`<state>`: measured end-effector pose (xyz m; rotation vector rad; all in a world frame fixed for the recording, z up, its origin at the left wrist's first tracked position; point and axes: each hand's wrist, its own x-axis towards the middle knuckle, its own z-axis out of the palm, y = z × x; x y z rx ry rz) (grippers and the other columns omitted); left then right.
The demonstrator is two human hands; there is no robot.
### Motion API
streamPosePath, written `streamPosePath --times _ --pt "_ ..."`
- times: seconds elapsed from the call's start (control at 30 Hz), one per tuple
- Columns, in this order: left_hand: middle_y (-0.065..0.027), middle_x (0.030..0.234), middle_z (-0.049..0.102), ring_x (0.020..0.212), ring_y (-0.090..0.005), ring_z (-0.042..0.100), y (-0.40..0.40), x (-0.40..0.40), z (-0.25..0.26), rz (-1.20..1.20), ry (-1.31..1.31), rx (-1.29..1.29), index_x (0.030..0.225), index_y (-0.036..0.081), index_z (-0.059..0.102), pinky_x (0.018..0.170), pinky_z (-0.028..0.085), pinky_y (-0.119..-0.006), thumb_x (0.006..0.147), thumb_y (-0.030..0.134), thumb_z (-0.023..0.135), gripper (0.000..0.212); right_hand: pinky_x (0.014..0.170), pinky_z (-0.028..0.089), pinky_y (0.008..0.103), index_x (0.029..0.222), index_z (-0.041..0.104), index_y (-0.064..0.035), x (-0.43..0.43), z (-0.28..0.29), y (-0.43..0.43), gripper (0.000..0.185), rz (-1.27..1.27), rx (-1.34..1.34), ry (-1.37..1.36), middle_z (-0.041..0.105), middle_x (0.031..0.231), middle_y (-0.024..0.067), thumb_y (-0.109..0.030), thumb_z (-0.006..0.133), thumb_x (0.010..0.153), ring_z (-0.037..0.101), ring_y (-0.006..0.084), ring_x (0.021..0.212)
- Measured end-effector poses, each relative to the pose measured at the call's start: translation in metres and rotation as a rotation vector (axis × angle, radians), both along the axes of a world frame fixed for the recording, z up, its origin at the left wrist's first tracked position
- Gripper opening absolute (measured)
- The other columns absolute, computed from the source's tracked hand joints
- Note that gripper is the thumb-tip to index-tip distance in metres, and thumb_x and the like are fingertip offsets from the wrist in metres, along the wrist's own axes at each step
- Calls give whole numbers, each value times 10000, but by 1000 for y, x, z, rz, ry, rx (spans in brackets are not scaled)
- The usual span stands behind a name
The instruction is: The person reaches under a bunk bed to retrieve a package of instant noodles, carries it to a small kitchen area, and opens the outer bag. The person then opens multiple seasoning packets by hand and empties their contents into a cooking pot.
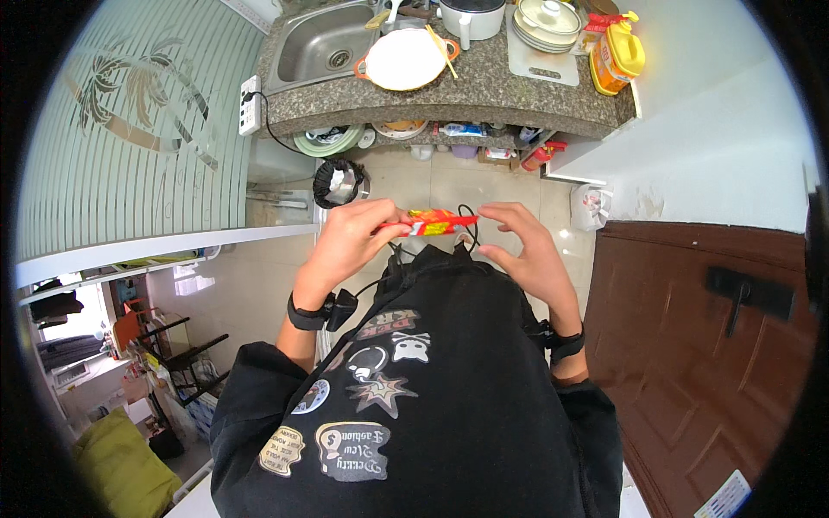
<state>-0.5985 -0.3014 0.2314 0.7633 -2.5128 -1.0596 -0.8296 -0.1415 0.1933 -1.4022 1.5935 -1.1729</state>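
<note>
My left hand (355,236) grips one end of a small red and yellow plastic packet (440,223), thumb on the near side. The packet lies level in front of my waist and bears printing. My right hand (523,239) is just off the packet's other end, with thumb and fingers apart and nothing between them. A black cord (476,226) hangs down near the packet's right end. Ahead on the counter stands a white dish with orange handles (407,61), and a pair of chopsticks (442,52) lies across its right rim.
The granite counter (479,90) holds a steel sink (317,48), a white pot (476,19), stacked lidded dishes (547,26) and a yellow jug (615,55). A lined trash bin (340,183) stands at floor level, left. A brown door (699,337) is at right.
</note>
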Motion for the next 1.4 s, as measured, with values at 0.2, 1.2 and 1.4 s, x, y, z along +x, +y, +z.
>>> streamPosePath --times 0.2,1.2,1.4 --pt "-83 824 708 700 -252 684 15 -16 -12 -99 83 69 803 23 612 608 533 -306 850 114 710 142 831 510 332 1089 667 -31 14 -6 -9 305 62 -32 118 630 1063 106 -16 728 791 614 276 984" --pt "-74 761 694 684 -100 629 23 -38 -25 55 140 411 882 3 663 631 491 -275 858 61 672 63 697 513 332 950 667 33 7 -2 15 170 -85 -52 -54 632 859 134 -29 733 806 632 267 754" --pt "-101 788 689 711 -138 645 22 -47 -19 -13 98 387 909 15 660 649 496 -288 856 70 667 77 697 508 341 932 662 33 6 -5 17 151 -118 -22 19 626 838 135 -13 726 802 626 282 763"
